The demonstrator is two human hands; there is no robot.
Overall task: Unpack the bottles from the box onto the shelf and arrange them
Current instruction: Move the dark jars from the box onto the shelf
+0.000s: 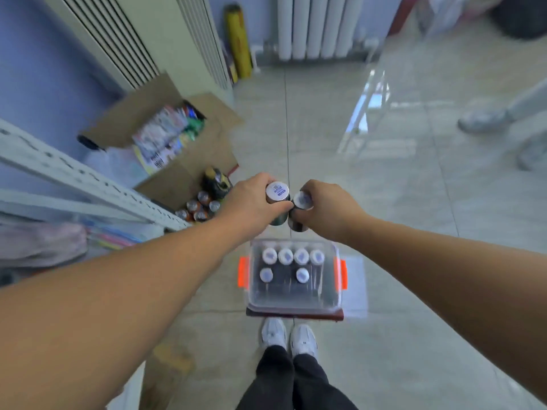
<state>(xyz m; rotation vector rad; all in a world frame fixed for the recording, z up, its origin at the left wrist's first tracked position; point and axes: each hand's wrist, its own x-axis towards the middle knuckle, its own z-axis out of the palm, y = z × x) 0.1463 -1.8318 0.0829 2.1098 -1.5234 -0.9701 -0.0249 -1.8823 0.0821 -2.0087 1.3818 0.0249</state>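
Two dark bottles are up in the air, one per hand, held side by side & touching above the clear box (336, 291) on the floor. Left hand (251, 201) is wrapped round the left bottle (277, 202), thumb across its front; right hand (327, 207) is closed round the right bottle (300, 211). Both stand roughly upright, long axis vertical, white caps pointing up at the camera. Lower halves of both are cut off by fingers & by each other, so body labels can't be read. Left cap has a small printed sticker w/ blue marks, text too blurred to make out.

Six more white-capped bottles (285, 256) stand upright in the box: four in the back row, two in front, w/ gaps in the front row. Box has orange clips (243, 272) on both short sides & sits just ahead of the person's white sneakers (273, 332).

Metal shelf (88, 184) runs along the left; what's on its lower level is smeared by blur. Near its end, a cluster of other drinks bottles (196, 207) sits on the floor beside an open cardboard box (189, 176) of colourful packets, print unreadable. Someone else's shoe (481, 121) shows at far right, mostly out of frame.
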